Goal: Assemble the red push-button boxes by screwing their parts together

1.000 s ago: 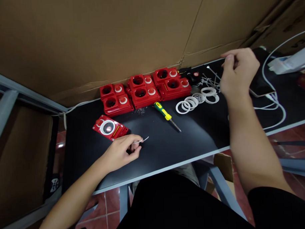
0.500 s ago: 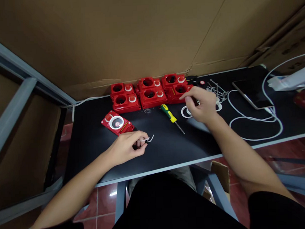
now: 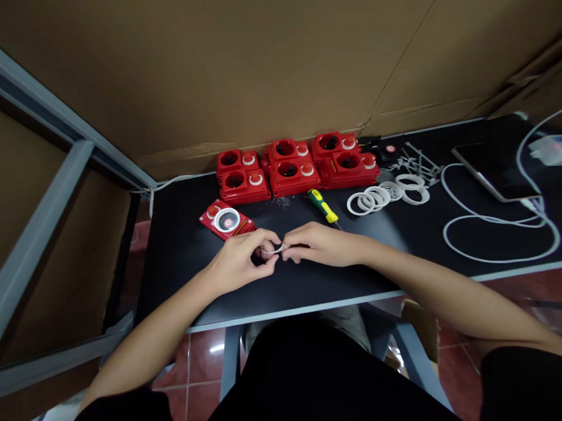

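My left hand (image 3: 244,257) pinches a thin white curved strip (image 3: 277,250) above the front of the black tabletop. The fingertips of my right hand (image 3: 319,243) are closed on the strip's other end. Fingers hide most of the strip, so I cannot tell its full shape. Just behind my left hand lies a red cover (image 3: 207,218) with a white ring (image 3: 227,220) around its dark round window. A green and yellow screwdriver (image 3: 322,206) lies behind my right hand, its tip hidden.
Several red housings (image 3: 295,182) stand along the cardboard wall (image 3: 257,70). To the right lie several white rings (image 3: 358,204), a pile of metal bolts (image 3: 420,162), a phone (image 3: 492,172) and a looped white cable (image 3: 499,261). A grey metal frame (image 3: 42,225) borders the left.
My right hand has come from beside the white rings to my left hand and now grips the strip too. The view has shifted, so the table things appear farther right.
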